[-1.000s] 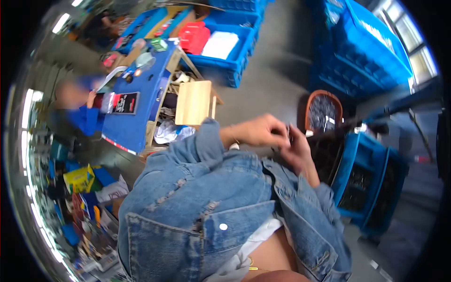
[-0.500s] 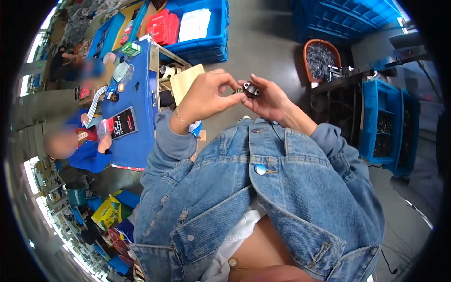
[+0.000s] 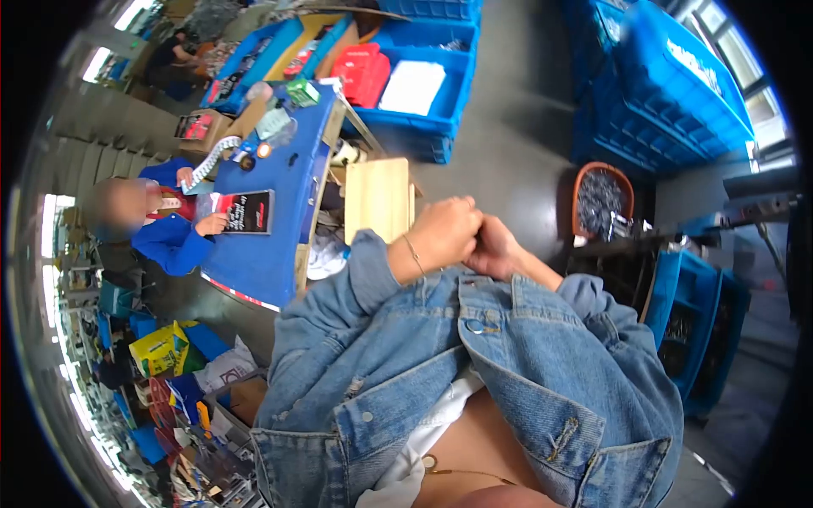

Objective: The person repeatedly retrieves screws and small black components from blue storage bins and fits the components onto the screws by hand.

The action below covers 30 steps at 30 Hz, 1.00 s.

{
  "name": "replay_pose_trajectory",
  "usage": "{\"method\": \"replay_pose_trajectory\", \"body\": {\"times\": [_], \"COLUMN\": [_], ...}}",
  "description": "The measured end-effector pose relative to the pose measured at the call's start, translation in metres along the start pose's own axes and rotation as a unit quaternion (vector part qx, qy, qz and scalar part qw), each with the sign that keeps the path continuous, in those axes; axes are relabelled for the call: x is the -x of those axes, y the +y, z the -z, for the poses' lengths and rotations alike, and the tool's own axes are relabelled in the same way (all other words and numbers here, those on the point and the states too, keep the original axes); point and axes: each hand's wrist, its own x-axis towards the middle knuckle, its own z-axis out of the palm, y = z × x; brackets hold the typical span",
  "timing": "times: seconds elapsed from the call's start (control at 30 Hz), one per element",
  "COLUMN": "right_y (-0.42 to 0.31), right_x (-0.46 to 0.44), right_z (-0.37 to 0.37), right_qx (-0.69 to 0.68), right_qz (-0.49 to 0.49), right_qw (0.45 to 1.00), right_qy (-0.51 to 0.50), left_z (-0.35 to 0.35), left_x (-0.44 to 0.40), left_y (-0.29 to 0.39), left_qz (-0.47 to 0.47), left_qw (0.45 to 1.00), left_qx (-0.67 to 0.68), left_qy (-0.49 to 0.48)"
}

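Observation:
Both hands are together just above the front of my denim jacket (image 3: 525,339). My left hand (image 3: 447,231), back uppermost and with a thin bracelet at the wrist, has its fingers curled over against the other hand. My right hand (image 3: 497,247) is closed too, its fingers partly tucked behind the left. Whatever lies between them is hidden; the small dark metal part seen earlier does not show. Left of my hands stands a pale wooden stool (image 3: 376,201).
At the blue table (image 3: 275,161) on the left, a co-worker in blue (image 3: 174,241) handles a black printed package (image 3: 250,212). Blue crates (image 3: 453,110) stand beyond it. An orange basket of dark parts (image 3: 603,199) and blue bins (image 3: 684,296) are on the right.
My hands have drawn together and closed, covering the dark metal part that was visible in my right hand. The view has shifted, and the co-worker's hand has moved onto the package's edge.

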Motion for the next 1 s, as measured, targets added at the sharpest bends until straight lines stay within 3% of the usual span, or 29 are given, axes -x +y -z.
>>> {"method": "replay_pose_trajectory", "body": {"times": [0.17,0.63,1.0], "right_y": [-0.005,-0.020,-0.023], "right_x": [-0.003,-0.009,-0.004], "right_z": [-0.001,0.002,0.010], "right_qx": [0.029,-0.009,0.021], "right_qz": [-0.023,-0.064,-0.048], "right_qw": [0.999,0.994,0.998], "right_qy": [0.027,-0.087,-0.037], "left_z": [0.002,-0.008,-0.006], "left_x": [0.004,0.001,0.000], "left_y": [0.004,0.000,0.006], "left_qz": [0.009,-0.037,-0.081], "left_qw": [0.999,0.994,0.990], "left_qx": [0.037,0.054,0.052], "left_qy": [0.016,0.085,0.100]}}
